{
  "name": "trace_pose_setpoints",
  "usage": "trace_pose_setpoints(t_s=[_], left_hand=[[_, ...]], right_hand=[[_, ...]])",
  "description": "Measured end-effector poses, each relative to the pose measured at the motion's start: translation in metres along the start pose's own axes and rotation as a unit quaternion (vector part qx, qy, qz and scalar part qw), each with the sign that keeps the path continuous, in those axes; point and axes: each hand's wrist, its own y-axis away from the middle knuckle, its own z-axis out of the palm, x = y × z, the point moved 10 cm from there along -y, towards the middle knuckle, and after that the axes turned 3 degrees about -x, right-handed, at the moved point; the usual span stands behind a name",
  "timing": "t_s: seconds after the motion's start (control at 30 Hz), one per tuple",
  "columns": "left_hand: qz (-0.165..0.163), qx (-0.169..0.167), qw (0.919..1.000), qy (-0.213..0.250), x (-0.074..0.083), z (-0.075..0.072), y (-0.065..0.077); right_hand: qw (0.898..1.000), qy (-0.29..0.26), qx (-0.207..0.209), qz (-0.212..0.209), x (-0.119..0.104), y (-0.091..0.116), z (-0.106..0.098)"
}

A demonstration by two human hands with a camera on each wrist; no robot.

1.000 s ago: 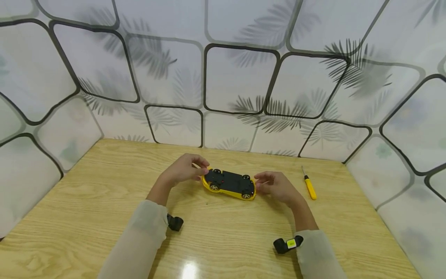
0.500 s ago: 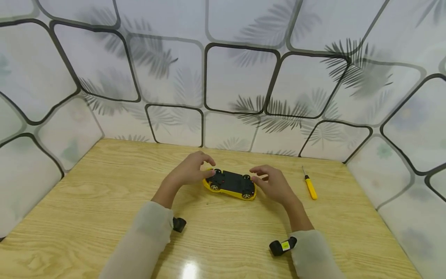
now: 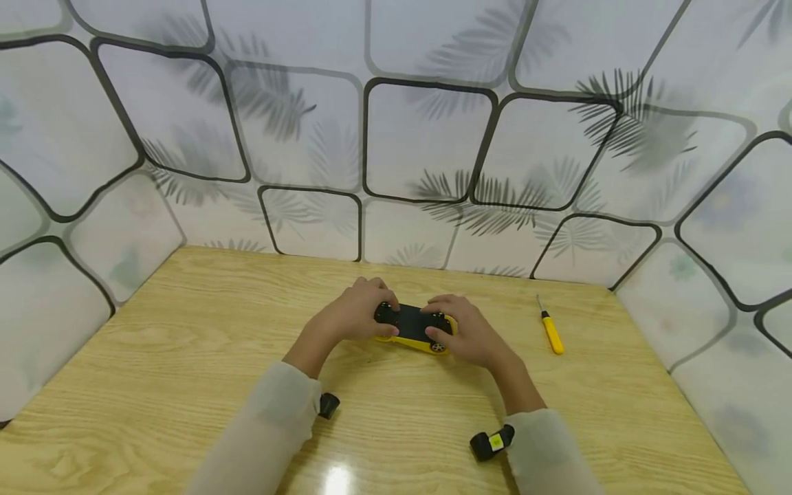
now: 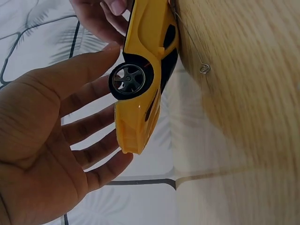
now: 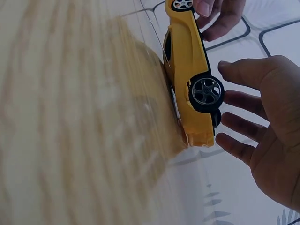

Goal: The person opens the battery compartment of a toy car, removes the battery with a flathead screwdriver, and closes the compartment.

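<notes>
A yellow toy car (image 3: 412,342) lies upside down on the table, its black underside and wheels facing up. My left hand (image 3: 359,311) is over its left end, thumb on the near side and fingers on the far side. In the left wrist view, the left hand's loosely bent fingers (image 4: 96,126) are beside the underside and a front wheel (image 4: 129,78). Over the car's other end is my right hand (image 3: 467,331), thumb and fingers spread. The right wrist view has its fingertips (image 5: 229,119) close to the underside, with a gap at the thumb.
A screwdriver (image 3: 552,334) with a yellow handle lies to the right on the wooden table (image 3: 185,385). Patterned white walls (image 3: 427,144) stand behind and at both sides. A thin wire with a looped end (image 4: 205,69) shows near the car's roof.
Both hands have moved inward from the car's two ends and are now over its underside. The car has hardly shifted, and the screwdriver has stayed in place.
</notes>
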Motion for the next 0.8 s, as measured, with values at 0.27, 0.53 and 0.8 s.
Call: trace_pose_setpoints(t_s=[0.27, 0.53, 0.8], left_hand=[[0.001, -0.006, 1.0, -0.003, 0.001, 0.002, 0.001], [0.008, -0.019, 0.9998, 0.002, -0.001, 0.008, 0.002], [0.012, -0.025, 0.9995, 0.014, -0.006, 0.01, 0.0]], right_hand=[[1.0, 0.018, -0.02, -0.004, -0.003, -0.002, 0.007], [0.998, 0.047, -0.042, -0.021, -0.01, -0.003, 0.01], [0.996, 0.063, -0.058, -0.003, -0.016, -0.005, 0.011]])
